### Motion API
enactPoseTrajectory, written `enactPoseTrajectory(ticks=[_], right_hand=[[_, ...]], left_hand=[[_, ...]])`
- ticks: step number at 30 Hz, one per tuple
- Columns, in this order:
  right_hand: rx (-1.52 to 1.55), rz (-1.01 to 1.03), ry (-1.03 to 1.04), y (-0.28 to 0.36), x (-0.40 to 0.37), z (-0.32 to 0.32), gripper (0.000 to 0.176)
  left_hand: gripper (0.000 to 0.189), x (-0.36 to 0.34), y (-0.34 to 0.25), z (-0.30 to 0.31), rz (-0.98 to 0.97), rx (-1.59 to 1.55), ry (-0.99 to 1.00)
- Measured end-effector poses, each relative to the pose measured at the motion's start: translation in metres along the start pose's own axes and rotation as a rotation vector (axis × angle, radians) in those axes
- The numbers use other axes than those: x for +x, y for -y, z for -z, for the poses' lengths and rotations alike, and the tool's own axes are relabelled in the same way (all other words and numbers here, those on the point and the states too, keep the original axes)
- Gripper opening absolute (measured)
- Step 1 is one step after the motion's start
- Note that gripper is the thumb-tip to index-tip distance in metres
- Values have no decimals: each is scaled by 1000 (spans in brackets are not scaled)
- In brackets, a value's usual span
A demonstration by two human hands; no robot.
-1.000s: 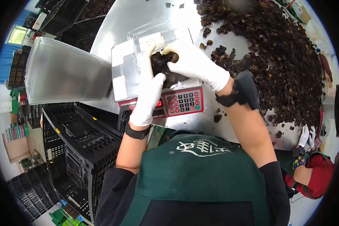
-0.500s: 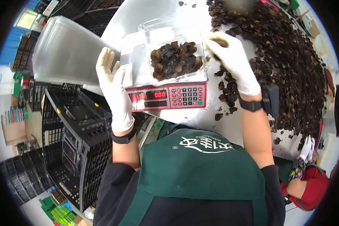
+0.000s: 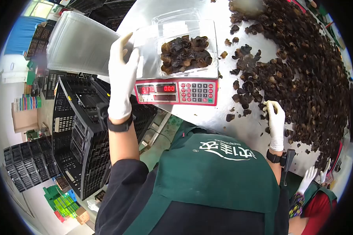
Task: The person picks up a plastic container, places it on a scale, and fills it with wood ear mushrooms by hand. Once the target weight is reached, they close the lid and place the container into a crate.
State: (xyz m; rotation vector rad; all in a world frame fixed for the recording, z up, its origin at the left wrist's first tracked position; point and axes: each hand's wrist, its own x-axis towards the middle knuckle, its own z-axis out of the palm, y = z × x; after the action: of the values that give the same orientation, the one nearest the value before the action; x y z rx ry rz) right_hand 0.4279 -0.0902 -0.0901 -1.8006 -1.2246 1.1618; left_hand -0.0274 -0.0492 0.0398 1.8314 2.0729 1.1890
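A clear plastic box (image 3: 213, 64) with its lid tipped back rests on the platform of a red electronic scale (image 3: 177, 98). Dark wood ear mushrooms (image 3: 186, 54) fill the box. My left hand (image 3: 121, 78), in a white glove, is beside the platform's left edge, fingers apart and holding nothing. At the near edge of the large wood ear heap (image 3: 302, 82), my gloved right hand (image 3: 276, 123) has its fingers curled together by some loose pieces. Whatever may be between those fingertips is too small to make out. Red digits glow on the scale's display.
A stack of clear plastic boxes (image 3: 80, 43) stands left of the scale. Black crates (image 3: 82, 137) are below it. At the lower right, a co-worker's gloved hands (image 3: 310, 174) are by the heap. Loose mushroom pieces lie scattered on the metal table (image 3: 211, 115).
My right hand has moved from the box's right side down to the heap's near edge. My left hand remains by the scale. The whole view has shifted slightly.
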Motion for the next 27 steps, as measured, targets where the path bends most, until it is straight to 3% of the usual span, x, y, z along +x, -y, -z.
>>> enactPoseTrajectory(ticks=[5,9,12,14,15,18,20,21,23,24,25,27], right_hand=[[-325,192,-12,4,-4,-10,14],[-112,335,127,31,-9,-35,15],[16,195,268,59,-8,-49,12],[17,159,358,72,3,-57,10],[84,108,375,85,7,-60,11],[250,5,403,124,21,-79,16],[289,47,425,141,31,-92,19],[280,72,447,147,36,-98,19],[122,148,520,144,44,-112,21],[116,208,563,126,51,-123,23],[-10,44,626,145,47,-117,26],[128,46,661,145,47,-119,24]], left_hand=[[53,88,69,-73,-19,292,82],[61,112,103,-123,-63,558,164],[55,107,93,-111,22,-107,-1],[53,75,52,-75,79,-365,60],[53,59,26,-57,147,-374,113],[51,7,14,-22,-124,-204,126],[45,-23,13,-17,-154,-150,209],[36,-38,8,-21,-35,-173,251],[36,-50,15,-34,-63,-149,203],[42,-52,14,-34,66,-196,232],[49,-56,12,-34,194,-245,261],[61,-60,15,-31,398,-467,373]])
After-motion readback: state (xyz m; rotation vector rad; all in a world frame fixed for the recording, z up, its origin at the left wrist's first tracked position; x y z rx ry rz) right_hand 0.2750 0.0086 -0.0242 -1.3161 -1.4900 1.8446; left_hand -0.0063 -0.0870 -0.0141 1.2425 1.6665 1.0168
